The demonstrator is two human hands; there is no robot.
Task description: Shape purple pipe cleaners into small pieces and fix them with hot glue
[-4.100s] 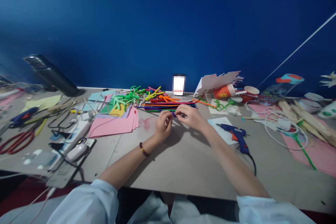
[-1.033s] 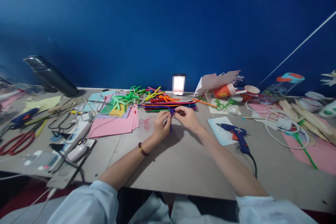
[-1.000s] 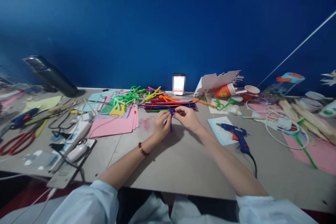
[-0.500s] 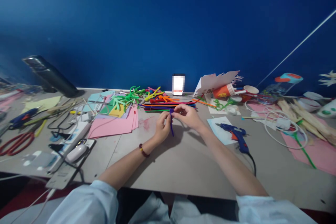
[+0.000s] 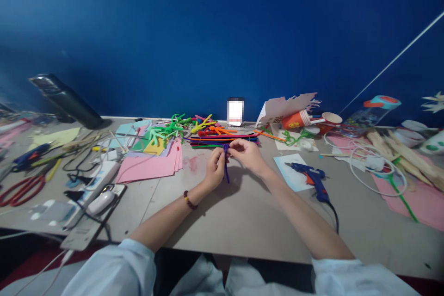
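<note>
Both my hands meet over the middle of the grey table (image 5: 222, 222) and pinch a purple pipe cleaner (image 5: 226, 169) between them. My left hand (image 5: 214, 169), with a bead bracelet on its wrist, is closed on the stem, which hangs down below the fingers. My right hand (image 5: 248, 155) is closed on the coiled top end. Just behind the hands lies a flat bundle of coloured pipe cleaners (image 5: 224, 139), beside several twisted green, yellow and orange ones (image 5: 180, 127).
A blue glue gun (image 5: 310, 178) lies on paper to the right, its cord trailing toward me. Pink paper sheets (image 5: 149, 164), a power strip (image 5: 100, 178) and red scissors (image 5: 21, 189) lie to the left. Paper cups (image 5: 305, 120), wire hoops (image 5: 371, 169) and wooden sticks fill the right.
The purple pipe cleaner has gone from lying low between my fingers to standing with a coiled top and a hanging stem. My hands have shifted only slightly.
</note>
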